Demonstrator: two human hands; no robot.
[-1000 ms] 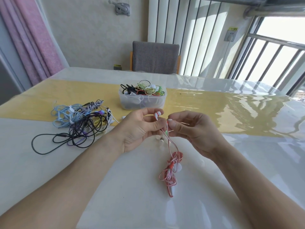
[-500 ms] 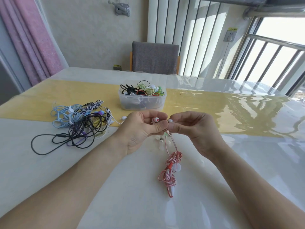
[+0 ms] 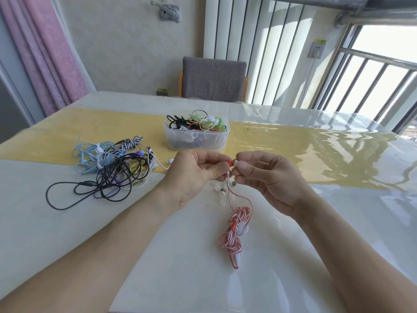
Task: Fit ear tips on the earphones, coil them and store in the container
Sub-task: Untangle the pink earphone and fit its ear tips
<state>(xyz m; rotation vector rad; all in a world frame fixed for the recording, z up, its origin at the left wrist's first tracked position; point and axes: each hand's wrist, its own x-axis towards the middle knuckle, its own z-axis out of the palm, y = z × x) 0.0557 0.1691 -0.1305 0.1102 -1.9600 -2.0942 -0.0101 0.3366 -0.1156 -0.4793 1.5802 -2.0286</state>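
My left hand [image 3: 196, 175] pinches the red earbud [image 3: 230, 163] of a red-and-white earphone. My right hand [image 3: 268, 179] pinches a white ear tip [image 3: 236, 164] held against that earbud. The earphone's cable [image 3: 235, 231] hangs down from my hands and lies bunched on the white table in front of me. Loose ear tips [image 3: 222, 190] lie on the table just below my hands. A clear plastic container [image 3: 196, 141] holding several coiled earphones stands behind my hands on the yellow runner.
A tangle of blue, black, purple and striped earphones [image 3: 108, 168] lies at the left, with one black cable looping toward me. A grey chair [image 3: 213, 80] stands at the table's far edge. The glossy table [image 3: 67, 233] stretches right toward the window.
The earbud has turned in my left hand so its red body faces up. My right hand has brought the white tip up against it. The cable has swung slightly.
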